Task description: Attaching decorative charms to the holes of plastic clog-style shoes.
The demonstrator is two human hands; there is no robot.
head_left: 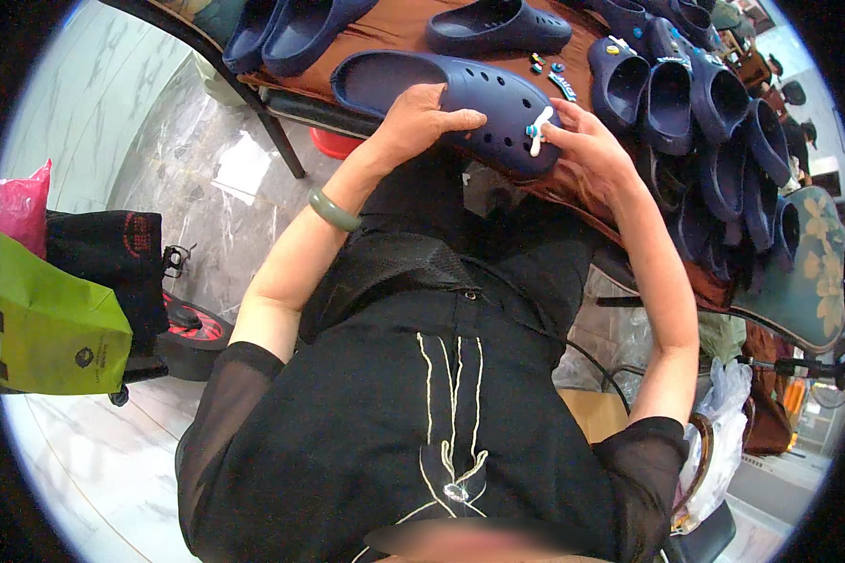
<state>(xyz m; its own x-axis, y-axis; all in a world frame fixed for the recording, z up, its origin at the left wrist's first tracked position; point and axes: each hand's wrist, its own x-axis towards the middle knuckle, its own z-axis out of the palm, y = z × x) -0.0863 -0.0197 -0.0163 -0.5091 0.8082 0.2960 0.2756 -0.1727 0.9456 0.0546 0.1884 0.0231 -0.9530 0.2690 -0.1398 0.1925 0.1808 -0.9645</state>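
A navy blue clog (pixel 483 94) with round holes in its upper lies across in front of me, its toe to the right. My left hand (pixel 418 127) grips it near the opening, with the thumb over the upper and the fingers hidden beneath. At the toe, my right hand (pixel 587 145) has its fingers closed at a white and blue shoe charm (pixel 537 131), which lies against the holes. Whether the charm's stem sits in a hole, I cannot tell. Just beyond the toe, several small loose charms (pixel 561 84) lie on the brown cloth (pixel 390 38).
Another navy clog (pixel 499 26) stands beyond, and a pair (pixel 296 33) is at the far left. Several clogs, some with charms, crowd the right side (pixel 668 103). A green bag (pixel 56 319) stands at the left, and a red item (pixel 333 144) shows under the table.
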